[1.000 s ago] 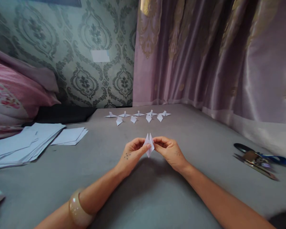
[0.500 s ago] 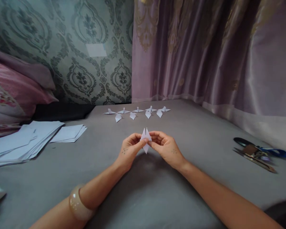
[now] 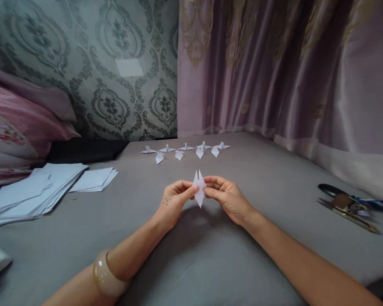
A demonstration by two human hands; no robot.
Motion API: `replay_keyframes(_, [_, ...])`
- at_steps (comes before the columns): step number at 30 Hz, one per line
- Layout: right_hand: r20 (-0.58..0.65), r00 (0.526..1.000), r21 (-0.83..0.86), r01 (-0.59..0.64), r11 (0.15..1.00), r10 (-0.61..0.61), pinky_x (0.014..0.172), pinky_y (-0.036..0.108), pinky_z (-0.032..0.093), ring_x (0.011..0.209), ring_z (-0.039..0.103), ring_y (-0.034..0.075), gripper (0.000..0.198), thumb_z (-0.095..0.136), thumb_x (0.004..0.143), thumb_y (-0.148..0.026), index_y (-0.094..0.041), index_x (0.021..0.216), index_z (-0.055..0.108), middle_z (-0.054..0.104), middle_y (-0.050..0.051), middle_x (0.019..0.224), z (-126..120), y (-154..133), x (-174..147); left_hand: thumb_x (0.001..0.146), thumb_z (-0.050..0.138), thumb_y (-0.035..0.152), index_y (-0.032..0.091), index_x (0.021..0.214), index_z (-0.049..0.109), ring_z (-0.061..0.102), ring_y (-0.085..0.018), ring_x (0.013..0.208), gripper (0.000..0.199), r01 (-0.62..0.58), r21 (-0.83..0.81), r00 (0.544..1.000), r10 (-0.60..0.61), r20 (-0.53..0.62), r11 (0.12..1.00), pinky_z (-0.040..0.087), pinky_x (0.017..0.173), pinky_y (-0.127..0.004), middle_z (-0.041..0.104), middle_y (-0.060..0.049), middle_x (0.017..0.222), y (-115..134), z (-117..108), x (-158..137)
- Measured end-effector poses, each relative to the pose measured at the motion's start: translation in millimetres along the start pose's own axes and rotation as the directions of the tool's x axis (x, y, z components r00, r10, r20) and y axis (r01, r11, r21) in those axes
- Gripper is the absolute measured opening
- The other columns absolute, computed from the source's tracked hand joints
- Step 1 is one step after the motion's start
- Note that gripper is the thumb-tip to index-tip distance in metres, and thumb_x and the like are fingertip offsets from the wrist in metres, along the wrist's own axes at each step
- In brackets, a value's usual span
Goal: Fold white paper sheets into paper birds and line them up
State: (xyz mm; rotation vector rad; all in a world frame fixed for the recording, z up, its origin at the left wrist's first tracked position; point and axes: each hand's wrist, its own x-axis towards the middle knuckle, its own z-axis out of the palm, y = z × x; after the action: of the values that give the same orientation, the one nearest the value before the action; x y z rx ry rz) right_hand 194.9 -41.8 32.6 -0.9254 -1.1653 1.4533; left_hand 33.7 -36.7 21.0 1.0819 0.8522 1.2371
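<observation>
A small folded white paper [image 3: 199, 192], diamond-shaped with two narrow points at its top, is held upright above the grey surface. My left hand [image 3: 175, 196] pinches its left side, thumb on the near face. At its right edge my right hand [image 3: 225, 195] is closed, with thumb and fingertips on the paper; the fingers behind it are partly hidden. Beyond my hands, several folded paper cranes [image 3: 186, 147] stand in a row, and several folded paper pieces [image 3: 178, 155] lie just in front of them.
On the left lie a pile of white sheets [image 3: 28, 191] and a smaller stack of paper [image 3: 94, 179]. Scissors [image 3: 349, 216] and a blue strap [image 3: 378, 205] rest at the right. A purple curtain [image 3: 242, 76] hangs behind the grey surface [image 3: 191, 263].
The folded paper has turned slightly, and more of its diamond-shaped face shows between my hands. My right thumb has shifted to the paper's right edge.
</observation>
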Motion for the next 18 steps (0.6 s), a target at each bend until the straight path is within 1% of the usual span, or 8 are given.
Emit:
replay_keyframes(3, [-0.052,0.999,-0.037,0.0,0.999,-0.002,0.075,0.031,0.045,0.077,0.061,0.014,0.028,0.075,0.065,-0.028,-0.017,0.09,0.066,0.069,0.003,0.082,0.1,1.0,1.0,0.068,0.076,0.032,0.014,0.067,0.065,0.051,-0.008,0.059,0.021,-0.024,0.068,0.999,0.027,-0.042,0.997,0.039,0.059,-0.021,0.062,0.001,0.063,1.6,2.2,-1.9])
replay_keyframes(8, [-0.101,0.994,-0.146,0.016,0.989,-0.031,0.067,0.029,0.046,0.074,0.06,0.014,0.028,0.075,0.065,-0.03,-0.017,0.087,0.063,0.067,0.003,0.079,2.1,2.8,0.8,0.07,0.074,0.034,0.014,0.081,0.069,0.053,-0.01,0.062,0.023,0.045,0.091,0.998,-0.048,0.033,0.995,0.039,0.058,-0.021,0.065,-0.002,0.072,3.2,2.5,-2.2])
replay_keyframes(10, [-0.117,0.993,-0.136,0.012,0.991,-0.028,0.064,0.028,0.046,0.071,0.06,0.014,0.03,0.076,0.064,-0.031,-0.018,0.087,0.062,0.066,0.002,0.079,3.6,2.8,-0.1,0.068,0.075,0.034,0.014,0.077,0.07,0.052,-0.01,0.06,0.023,0.077,0.074,0.997,-0.08,0.025,0.994,0.039,0.057,-0.022,0.064,-0.002,0.068,2.0,0.8,-0.8])
replay_keyframes(12, [-0.118,0.993,-0.09,-0.024,0.996,0.013,0.063,0.027,0.047,0.069,0.061,0.013,0.031,0.076,0.065,-0.034,-0.018,0.087,0.061,0.066,0.002,0.079,5.1,2.8,-1.2,0.066,0.076,0.035,0.014,0.07,0.068,0.05,-0.009,0.056,0.023,0.113,0.027,0.994,-0.113,-0.008,0.993,0.038,0.056,-0.022,0.06,-0.001,0.062,0.0,-0.7,0.7])
replay_keyframes(13, [-0.094,0.994,-0.067,-0.063,0.996,0.057,0.063,0.027,0.048,0.068,0.062,0.013,0.03,0.075,0.067,-0.037,-0.018,0.086,0.061,0.067,0.002,0.08,5.9,2.8,-1.7,0.065,0.077,0.035,0.014,0.069,0.067,0.05,-0.009,0.055,0.024,0.127,-0.001,0.992,-0.127,-0.024,0.992,0.038,0.055,-0.022,0.059,-0.001,0.06,-1.1,-1.2,1.3])
replay_keyframes(15, [0.005,0.984,-0.05,-0.178,0.983,0.178,0.062,0.026,0.048,0.068,0.064,0.013,0.031,0.07,0.073,-0.045,-0.017,0.085,0.063,0.068,0.005,0.08,7.4,3.6,-3.0,0.063,0.078,0.035,0.014,0.067,0.064,0.049,-0.008,0.053,0.025,0.14,-0.039,0.989,-0.141,-0.041,0.989,0.038,0.055,-0.022,0.058,0.0,0.059,-3.0,-1.7,2.3])
replay_keyframes(17, [0.105,0.952,-0.074,-0.28,0.957,0.287,0.06,0.024,0.048,0.067,0.065,0.013,0.035,0.065,0.077,-0.05,-0.015,0.083,0.065,0.069,0.006,0.079,9.0,5.5,-4.3,0.063,0.077,0.034,0.014,0.065,0.062,0.048,-0.007,0.052,0.026,0.138,-0.049,0.989,-0.14,-0.051,0.989,0.038,0.054,-0.021,0.058,0.001,0.06,-4.5,-2.2,2.9])
replay_keyframes(18, [0.138,0.939,-0.09,-0.305,0.948,0.315,0.058,0.023,0.048,0.066,0.065,0.013,0.035,0.065,0.077,-0.05,-0.015,0.082,0.066,0.069,0.006,0.078,9.7,6.9,-4.8,0.064,0.077,0.033,0.014,0.064,0.06,0.048,-0.007,0.052,0.026,0.138,-0.049,0.988,-0.14,-0.058,0.989,0.037,0.054,-0.021,0.057,0.001,0.059,-5.2,-2.5,3.1])
